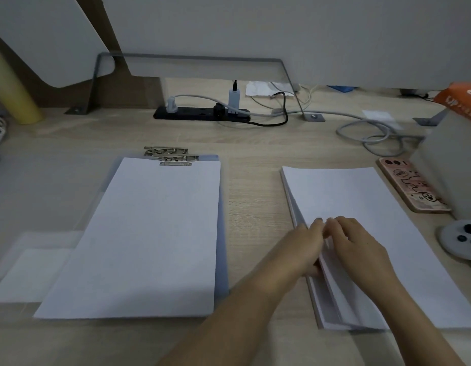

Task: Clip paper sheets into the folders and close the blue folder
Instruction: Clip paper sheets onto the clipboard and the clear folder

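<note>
A stack of white paper sheets (361,207) lies on the desk at the right. My left hand (300,249) pinches the stack's left edge, and my right hand (361,247) rests on top, lifting the upper sheets there. At the left lies an open blue folder (223,233) with white sheets (150,233) held under its metal clip (173,157). More metal clips show stacked behind it. A translucent cover (26,273) spreads out to the far left.
A phone in a pink case (411,188) lies right of the stack, beside a grey box (450,165). A grey controller (463,239) sits at the right edge. A black power strip (202,113) with cables runs along the back.
</note>
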`<act>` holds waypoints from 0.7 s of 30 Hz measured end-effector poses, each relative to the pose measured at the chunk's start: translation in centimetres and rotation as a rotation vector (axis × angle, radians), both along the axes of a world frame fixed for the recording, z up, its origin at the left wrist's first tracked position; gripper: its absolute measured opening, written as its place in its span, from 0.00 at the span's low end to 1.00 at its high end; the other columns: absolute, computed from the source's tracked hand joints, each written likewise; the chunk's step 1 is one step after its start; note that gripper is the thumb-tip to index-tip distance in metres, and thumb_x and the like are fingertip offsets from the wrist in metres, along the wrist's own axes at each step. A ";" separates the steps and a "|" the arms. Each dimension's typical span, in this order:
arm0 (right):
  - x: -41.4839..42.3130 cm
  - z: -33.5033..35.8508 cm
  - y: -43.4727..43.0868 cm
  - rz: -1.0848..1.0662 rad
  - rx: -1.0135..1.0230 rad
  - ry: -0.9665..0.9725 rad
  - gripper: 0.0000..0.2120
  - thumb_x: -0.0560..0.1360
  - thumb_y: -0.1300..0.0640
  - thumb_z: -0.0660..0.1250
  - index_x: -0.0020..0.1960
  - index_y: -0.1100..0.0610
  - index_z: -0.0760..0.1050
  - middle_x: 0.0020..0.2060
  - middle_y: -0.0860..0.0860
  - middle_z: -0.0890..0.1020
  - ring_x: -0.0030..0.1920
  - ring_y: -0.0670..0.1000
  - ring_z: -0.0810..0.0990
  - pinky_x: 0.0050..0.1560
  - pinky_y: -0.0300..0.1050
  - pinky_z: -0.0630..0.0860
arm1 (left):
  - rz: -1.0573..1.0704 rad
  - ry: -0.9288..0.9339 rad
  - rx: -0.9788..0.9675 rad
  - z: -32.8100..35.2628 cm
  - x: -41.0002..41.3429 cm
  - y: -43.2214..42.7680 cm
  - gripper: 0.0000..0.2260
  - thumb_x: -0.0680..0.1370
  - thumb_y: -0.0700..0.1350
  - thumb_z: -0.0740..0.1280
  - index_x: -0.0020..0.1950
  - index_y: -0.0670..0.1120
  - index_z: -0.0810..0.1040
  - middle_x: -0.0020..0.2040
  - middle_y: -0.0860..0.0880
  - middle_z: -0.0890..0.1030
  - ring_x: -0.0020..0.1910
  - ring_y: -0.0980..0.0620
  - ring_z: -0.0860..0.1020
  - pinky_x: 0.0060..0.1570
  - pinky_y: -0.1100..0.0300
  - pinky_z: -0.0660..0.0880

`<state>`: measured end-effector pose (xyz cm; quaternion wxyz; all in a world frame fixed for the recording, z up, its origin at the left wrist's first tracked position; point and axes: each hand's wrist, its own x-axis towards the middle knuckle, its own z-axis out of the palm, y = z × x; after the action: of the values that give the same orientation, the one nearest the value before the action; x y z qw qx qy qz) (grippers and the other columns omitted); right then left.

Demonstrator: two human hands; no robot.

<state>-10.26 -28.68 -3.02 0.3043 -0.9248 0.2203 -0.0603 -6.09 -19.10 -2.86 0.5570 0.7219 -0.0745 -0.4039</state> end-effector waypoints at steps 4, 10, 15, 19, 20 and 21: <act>0.2 0.2 -0.3 -0.032 0.084 0.021 0.11 0.79 0.57 0.53 0.51 0.56 0.74 0.49 0.50 0.78 0.43 0.48 0.73 0.36 0.34 0.63 | 0.075 -0.023 0.059 -0.3 -0.6 -0.8 0.19 0.69 0.46 0.57 0.57 0.43 0.76 0.49 0.42 0.81 0.46 0.43 0.81 0.45 0.53 0.77; -0.3 2.5 -1.4 -0.053 0.208 -0.048 0.13 0.78 0.55 0.58 0.62 0.52 0.72 0.61 0.52 0.75 0.60 0.53 0.73 0.56 0.47 0.68 | 0.193 -0.175 0.042 0.6 -0.8 1.3 0.21 0.71 0.53 0.54 0.62 0.52 0.71 0.57 0.48 0.78 0.54 0.45 0.78 0.57 0.49 0.75; 0.4 4.9 -0.1 -0.139 0.148 -0.220 0.24 0.75 0.57 0.63 0.70 0.57 0.64 0.65 0.59 0.71 0.63 0.58 0.70 0.61 0.54 0.67 | 0.300 -0.223 -0.083 3.6 0.6 8.1 0.16 0.78 0.50 0.57 0.65 0.54 0.71 0.59 0.53 0.78 0.58 0.49 0.77 0.61 0.53 0.73; 1.6 5.5 3.9 -0.129 0.458 -0.155 0.25 0.75 0.49 0.62 0.71 0.52 0.63 0.65 0.56 0.74 0.60 0.59 0.75 0.61 0.58 0.71 | 0.389 -0.263 -0.198 5.6 1.6 15.4 0.13 0.81 0.42 0.56 0.65 0.50 0.72 0.60 0.51 0.78 0.60 0.51 0.77 0.62 0.55 0.72; 2.0 5.5 5.2 -0.087 0.553 -0.136 0.22 0.75 0.49 0.62 0.68 0.53 0.67 0.61 0.55 0.78 0.56 0.58 0.79 0.57 0.56 0.74 | 0.413 -0.286 -0.187 5.8 1.8 17.2 0.12 0.81 0.42 0.56 0.63 0.52 0.72 0.60 0.51 0.78 0.59 0.51 0.77 0.63 0.53 0.72; 2.4 5.4 6.4 -0.040 0.660 -0.118 0.18 0.76 0.51 0.62 0.63 0.54 0.72 0.55 0.54 0.83 0.50 0.56 0.83 0.52 0.53 0.76 | 0.440 -0.306 -0.175 5.8 2.1 18.9 0.12 0.81 0.43 0.57 0.62 0.53 0.72 0.59 0.51 0.79 0.59 0.51 0.77 0.63 0.52 0.72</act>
<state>-7.84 -22.31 2.40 0.5982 -0.7670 0.2278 -0.0450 -4.01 -0.15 2.89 0.6736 0.7226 -0.0338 -0.1515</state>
